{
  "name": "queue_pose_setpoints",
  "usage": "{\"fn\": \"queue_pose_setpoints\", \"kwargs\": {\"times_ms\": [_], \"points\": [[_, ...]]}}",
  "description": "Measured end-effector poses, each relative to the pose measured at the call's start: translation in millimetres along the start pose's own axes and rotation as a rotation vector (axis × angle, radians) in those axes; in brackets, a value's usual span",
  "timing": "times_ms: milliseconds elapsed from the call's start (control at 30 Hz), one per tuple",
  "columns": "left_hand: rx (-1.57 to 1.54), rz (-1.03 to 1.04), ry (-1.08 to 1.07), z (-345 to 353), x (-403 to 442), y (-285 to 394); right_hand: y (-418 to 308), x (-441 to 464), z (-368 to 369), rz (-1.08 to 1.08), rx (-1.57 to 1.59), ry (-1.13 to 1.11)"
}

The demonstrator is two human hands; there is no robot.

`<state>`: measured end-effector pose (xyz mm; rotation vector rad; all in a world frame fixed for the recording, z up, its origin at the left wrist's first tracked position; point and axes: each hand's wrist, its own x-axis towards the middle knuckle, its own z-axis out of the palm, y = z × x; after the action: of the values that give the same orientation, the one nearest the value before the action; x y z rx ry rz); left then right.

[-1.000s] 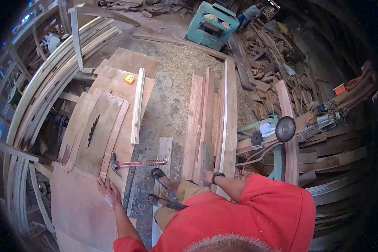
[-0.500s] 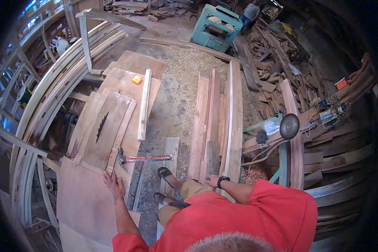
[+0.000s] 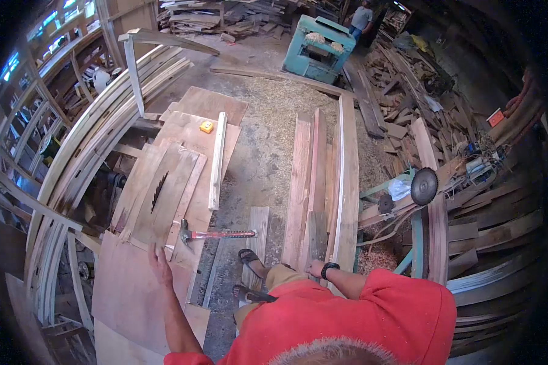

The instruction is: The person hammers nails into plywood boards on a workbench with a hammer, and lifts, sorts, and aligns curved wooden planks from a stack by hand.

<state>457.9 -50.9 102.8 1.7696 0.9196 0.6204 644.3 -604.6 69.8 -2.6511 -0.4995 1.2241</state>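
My left hand (image 3: 160,266) is just over the plywood sheet (image 3: 128,292), fingers stretched out and holding nothing. Beyond it lies a claw hammer (image 3: 219,234) with a red and black handle, its head on the plywood and its handle sticking out past the edge. My right hand (image 3: 315,268), with a dark band on its wrist, is closed at the near end of a short grey-brown board (image 3: 316,237). That board lies along several long planks (image 3: 298,182). The fingertips of my right hand are partly hidden.
A tape measure (image 3: 206,126) and a light wood strip (image 3: 218,161) lie on the plywood. A saw blade pokes through a slot (image 3: 159,192). Right stands a circular blade (image 3: 424,186); ahead, a green machine (image 3: 319,48) with a person (image 3: 361,19) behind. Scrap wood lies at right.
My left hand has lifted off the plywood edge near the hammer and turned, fingers now pointing forward. My right hand stays at the board. The whole view has shifted slightly.
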Motion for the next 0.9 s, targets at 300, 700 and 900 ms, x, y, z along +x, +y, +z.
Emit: {"fn": "queue_pose_setpoints", "kwargs": {"times_ms": [300,700,900], "points": [[-0.207,1.031,0.213,-60.8,15.9,391.5,9.1,44.5,2.4,-0.017,0.125,0.057],[-0.223,1.493,0.252,-80.8,4.6,475.9,12.3,15.3,4.5,-0.07,-0.001,0.131],[-0.204,1.473,0.225,-85.5,-1.5,474.3,26.7,26.7,15.4,-0.101,-0.11,0.074]]}}
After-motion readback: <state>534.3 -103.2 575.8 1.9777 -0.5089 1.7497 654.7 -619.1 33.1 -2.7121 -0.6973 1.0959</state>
